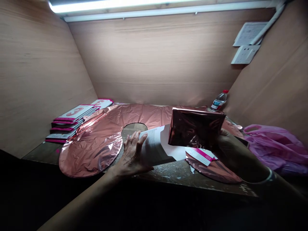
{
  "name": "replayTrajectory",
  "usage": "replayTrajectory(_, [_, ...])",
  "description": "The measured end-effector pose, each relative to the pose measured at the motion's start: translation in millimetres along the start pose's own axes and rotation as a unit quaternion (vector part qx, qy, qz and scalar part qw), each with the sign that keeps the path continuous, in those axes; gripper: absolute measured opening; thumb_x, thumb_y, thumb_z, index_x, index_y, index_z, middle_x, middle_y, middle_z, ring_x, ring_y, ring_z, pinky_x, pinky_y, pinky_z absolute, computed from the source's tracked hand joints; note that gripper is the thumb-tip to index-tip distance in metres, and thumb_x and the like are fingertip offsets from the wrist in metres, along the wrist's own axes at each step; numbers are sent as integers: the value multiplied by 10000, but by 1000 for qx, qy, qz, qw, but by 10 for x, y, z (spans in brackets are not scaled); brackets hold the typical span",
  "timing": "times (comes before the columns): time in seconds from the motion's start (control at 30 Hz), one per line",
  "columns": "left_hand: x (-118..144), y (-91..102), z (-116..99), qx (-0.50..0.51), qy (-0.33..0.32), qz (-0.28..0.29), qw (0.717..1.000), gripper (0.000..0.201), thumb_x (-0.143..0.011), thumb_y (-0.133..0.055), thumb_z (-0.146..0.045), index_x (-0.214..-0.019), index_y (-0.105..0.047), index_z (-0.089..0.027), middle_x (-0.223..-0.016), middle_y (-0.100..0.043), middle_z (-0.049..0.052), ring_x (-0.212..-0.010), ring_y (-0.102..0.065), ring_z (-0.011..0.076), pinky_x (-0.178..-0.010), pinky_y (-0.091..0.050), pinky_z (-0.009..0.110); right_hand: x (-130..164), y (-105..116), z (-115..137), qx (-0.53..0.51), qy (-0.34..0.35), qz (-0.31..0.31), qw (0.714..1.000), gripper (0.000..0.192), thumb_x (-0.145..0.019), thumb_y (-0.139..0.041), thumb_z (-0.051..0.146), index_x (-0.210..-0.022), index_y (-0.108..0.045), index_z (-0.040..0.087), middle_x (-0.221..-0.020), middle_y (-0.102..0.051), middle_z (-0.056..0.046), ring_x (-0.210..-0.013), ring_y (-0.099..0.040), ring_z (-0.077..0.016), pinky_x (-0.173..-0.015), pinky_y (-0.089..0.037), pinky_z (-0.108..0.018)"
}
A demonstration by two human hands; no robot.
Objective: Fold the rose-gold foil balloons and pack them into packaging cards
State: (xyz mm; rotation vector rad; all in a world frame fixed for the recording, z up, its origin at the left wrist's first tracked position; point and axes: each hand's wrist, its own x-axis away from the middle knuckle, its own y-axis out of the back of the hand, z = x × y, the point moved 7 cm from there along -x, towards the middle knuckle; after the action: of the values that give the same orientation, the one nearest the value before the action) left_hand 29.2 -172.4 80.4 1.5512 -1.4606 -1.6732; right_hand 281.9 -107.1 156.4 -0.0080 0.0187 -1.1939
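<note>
My right hand [227,141] is closed on the right end of a folded rose-gold foil balloon [195,128], holding it up off the workbench with its shiny face tilted toward me. My left hand [132,153] grips the near-left end of a white paper sleeve [157,146], fingers curled over its top edge and thumb below; the sleeve's open mouth points right, and the folded foil sits right at that opening, its lower left corner overlapping the white paper.

Under both hands a large flat rose-gold balloon [96,144] with a round hole lies spread across the workbench [173,175], running from the near-left edge to the back edge. A white-and-pink label card [201,155] lies just below the folded foil, near the front edge. At the back-left corner sits a stack of pink packaged cards [72,120]. A water bottle [219,101] stands at the back-right corner, and a crumpled pink plastic bag [276,146] lies at the right edge.
</note>
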Motion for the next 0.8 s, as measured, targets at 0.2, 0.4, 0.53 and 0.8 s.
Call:
replayTrajectory(0.2, [10, 7, -25, -52, -13, -34, 998, 1327, -543, -850, -552, -1520, -12, -231, -1536, -214, 265, -1422, -228, 455, -1125, -172, 642, 142, -42, -89, 5, -90, 16, 996, 439, -626, -850, 384, -1017, -753, 211, -956, -756, -74, -924, -693, -313, -868, -550, -465])
replayTrajectory(0.4, [40, -21, -47, -69, -20, -37, 997, 1220, -618, -804, -519, -1525, -47, -215, -1575, -123, 262, -1448, -147, 470, -1128, -147, 647, 94, -32, -29, 70, -125, 45, 989, 385, -684, -822, 366, -1013, -746, 181, -993, -755, -80, -945, -703, -298, -863, -569, -423])
replayTrajectory(0.53, [44, -20, -59, -66, -19, -34, 997, 1217, -628, -797, -527, -1525, -30, -232, -1578, -114, 253, -1452, -122, 470, -1130, -129, 649, 63, -22, 49, 103, -145, 76, 981, 354, -687, -827, 322, -994, -748, 165, -1014, -752, -98, -989, -697, -310, -865, -575, -404])
replayTrajectory(0.8, [48, -20, -76, -63, -8, -29, 998, 1241, -617, -810, -546, -1513, -7, -244, -1560, -149, 260, -1446, -136, 469, -1125, -126, 648, -45, 48, -17, 119, -187, 109, 969, 359, -695, -821, 299, -1001, -734, 132, -973, -754, -118, -879, -721, -263, -799, -583, -356])
